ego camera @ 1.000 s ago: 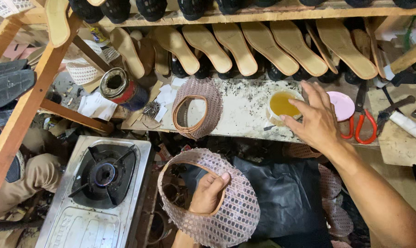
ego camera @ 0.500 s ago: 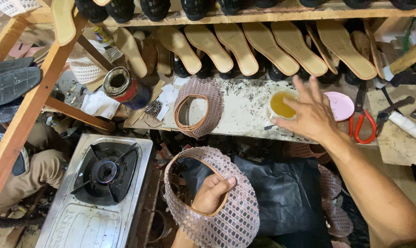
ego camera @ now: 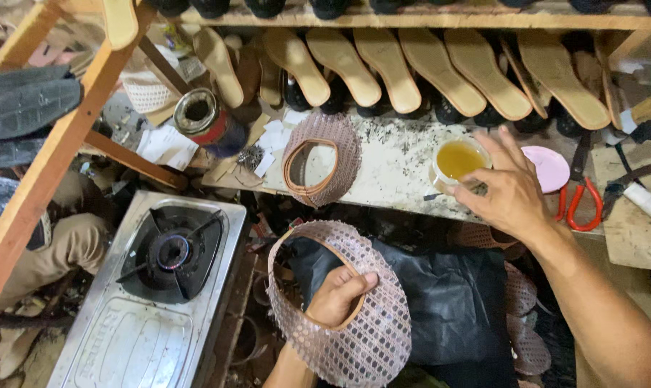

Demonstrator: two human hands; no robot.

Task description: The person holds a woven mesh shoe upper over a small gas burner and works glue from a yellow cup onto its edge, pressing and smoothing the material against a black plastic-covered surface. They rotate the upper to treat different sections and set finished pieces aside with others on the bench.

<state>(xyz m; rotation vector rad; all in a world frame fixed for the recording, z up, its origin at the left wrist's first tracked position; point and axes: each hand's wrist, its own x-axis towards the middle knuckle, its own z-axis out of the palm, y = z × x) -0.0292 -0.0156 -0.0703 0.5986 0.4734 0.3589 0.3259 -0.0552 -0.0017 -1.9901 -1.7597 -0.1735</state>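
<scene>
Single head view, looking steeply down, close over workbench [ego camera: 397, 162]

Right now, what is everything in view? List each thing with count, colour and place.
mesh shoe upper: one, pinkish, held low centre
second mesh upper: one, pinkish with tan edge, lying on the bench
glue cup: one, clear with amber liquid, on the bench
pink lid: one, right of the cup
pliers: one, red handles, bench right
insoles: a row, tan, leaning under the shelf
tin can: one, red and blue, open, bench left
gas stove: one burner, steel, lower left
black sheet: one, under the bench
left hand: grips the mesh shoe upper
right hand: at the glue cup
</scene>
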